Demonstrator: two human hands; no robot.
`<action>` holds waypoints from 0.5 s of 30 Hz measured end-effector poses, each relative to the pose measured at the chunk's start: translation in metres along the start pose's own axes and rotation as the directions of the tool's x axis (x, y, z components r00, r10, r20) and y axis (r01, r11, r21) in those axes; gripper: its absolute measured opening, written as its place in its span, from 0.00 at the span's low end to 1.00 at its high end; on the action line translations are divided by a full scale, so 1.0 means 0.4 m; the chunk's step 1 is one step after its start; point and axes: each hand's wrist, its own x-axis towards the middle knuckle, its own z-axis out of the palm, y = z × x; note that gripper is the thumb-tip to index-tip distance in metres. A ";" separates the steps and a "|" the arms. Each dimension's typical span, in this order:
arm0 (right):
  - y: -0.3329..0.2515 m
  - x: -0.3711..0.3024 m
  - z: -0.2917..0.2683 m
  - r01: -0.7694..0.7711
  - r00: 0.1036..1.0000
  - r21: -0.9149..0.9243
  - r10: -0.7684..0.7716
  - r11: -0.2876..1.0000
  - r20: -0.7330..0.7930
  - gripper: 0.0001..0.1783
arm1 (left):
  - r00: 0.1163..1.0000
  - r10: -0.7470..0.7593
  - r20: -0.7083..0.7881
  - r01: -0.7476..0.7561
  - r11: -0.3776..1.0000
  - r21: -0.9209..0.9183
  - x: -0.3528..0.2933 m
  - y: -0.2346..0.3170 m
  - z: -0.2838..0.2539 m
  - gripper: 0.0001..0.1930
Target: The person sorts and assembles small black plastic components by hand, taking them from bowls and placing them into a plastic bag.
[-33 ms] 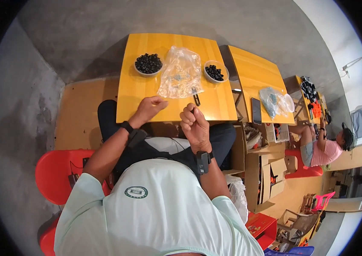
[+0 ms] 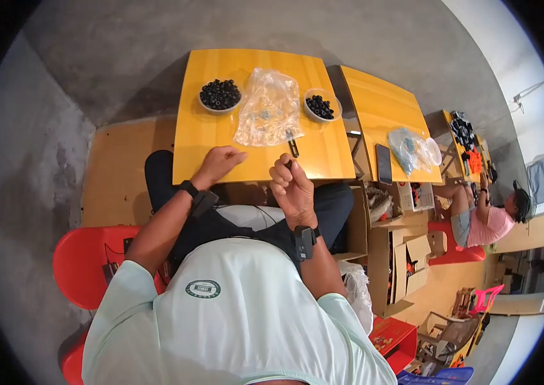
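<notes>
Near the front edge of the yellow table, my left hand (image 2: 220, 165) has its fingers bent and pressed together; whether anything is between them is hidden. My right hand (image 2: 292, 187) is raised at the same edge, fingers curled, pinching a small black piece (image 2: 289, 165) whose shape barely shows. Just beyond it lies a narrow black tool (image 2: 293, 148) with two prongs. At the far left of the table a clear bowl is heaped with black rings (image 2: 220, 94). A second clear bowl (image 2: 315, 117) on the right holds fewer. Between them lies a crumpled clear plastic bag (image 2: 268, 106).
Another yellow table (image 2: 381, 96) stands to the right, bearing a phone (image 2: 383, 163) and a plastic bag of bluish items (image 2: 405, 151). Below it are cardboard boxes (image 2: 417, 266). A red chair (image 2: 89, 263) is at my left. Farther right sits another person (image 2: 483, 221).
The view has shifted very slightly. Both hands keep nearly the same pose, and the things on the table lie as before.
</notes>
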 end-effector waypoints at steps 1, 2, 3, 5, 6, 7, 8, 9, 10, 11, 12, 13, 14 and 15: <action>-0.006 -0.010 0.000 0.015 1.000 -0.001 -0.015 1.000 -0.011 0.15 | 1.000 0.003 0.018 -0.003 1.000 -0.003 0.003 -0.008 -0.008 0.15; -0.011 -0.019 0.002 0.019 0.999 0.025 -0.018 1.000 -0.030 0.15 | 0.994 -0.099 -0.034 0.093 0.982 -0.165 0.004 -0.016 -0.012 0.14; -0.015 -0.029 0.002 0.021 0.999 0.053 -0.019 0.998 -0.048 0.14 | 0.975 -0.212 -0.068 0.179 0.928 -0.326 0.008 -0.024 -0.012 0.14; -0.025 -0.045 -0.011 0.032 0.999 0.046 -0.030 0.998 -0.043 0.14 | 0.982 -0.182 -0.057 0.159 0.946 -0.281 0.014 -0.017 -0.011 0.13; -0.030 -0.052 -0.019 0.037 0.999 0.039 -0.036 0.999 -0.028 0.14 | 0.987 -0.148 -0.056 0.132 0.963 -0.235 0.014 -0.013 -0.005 0.12; -0.033 -0.056 -0.029 0.042 0.999 0.039 -0.041 0.998 -0.032 0.14 | 0.988 -0.148 -0.049 0.132 0.963 -0.235 0.016 -0.014 -0.001 0.12; -0.039 -0.060 -0.041 0.060 0.998 -0.001 -0.060 0.998 -0.005 0.14 | 0.987 -0.146 -0.059 0.129 0.965 -0.230 0.018 -0.016 0.003 0.12; -0.047 -0.064 -0.051 0.079 0.997 -0.042 -0.078 0.996 0.022 0.15 | 0.987 -0.144 -0.069 0.125 0.966 -0.225 0.022 -0.017 0.009 0.12; -0.052 -0.072 -0.059 0.083 0.996 -0.042 -0.083 0.996 0.012 0.15 | 0.987 -0.147 -0.059 0.130 0.965 -0.227 0.021 -0.019 0.014 0.12; -0.061 -0.076 -0.067 0.123 0.990 -0.078 -0.127 0.989 -0.058 0.15 | 0.987 -0.145 -0.061 0.127 0.963 -0.239 0.025 -0.022 0.015 0.12; -0.073 -0.079 -0.076 0.159 0.977 -0.118 -0.174 0.980 -0.126 0.15 | 0.988 -0.142 -0.063 0.122 0.960 -0.252 0.030 -0.024 0.015 0.12; -0.094 -0.084 -0.085 0.168 0.973 -0.139 -0.187 0.976 -0.138 0.16 | 0.988 -0.144 -0.048 0.127 0.958 -0.259 0.028 -0.028 0.012 0.12; -0.120 -0.093 -0.091 0.182 0.967 -0.163 -0.207 0.970 -0.148 0.16 | 0.986 -0.160 -0.053 0.144 0.961 -0.234 0.028 -0.035 0.004 0.12; -0.147 -0.103 -0.094 0.194 0.962 -0.186 -0.224 0.963 -0.155 0.17 | 0.982 -0.176 -0.062 0.159 0.965 -0.210 0.027 -0.042 -0.009 0.12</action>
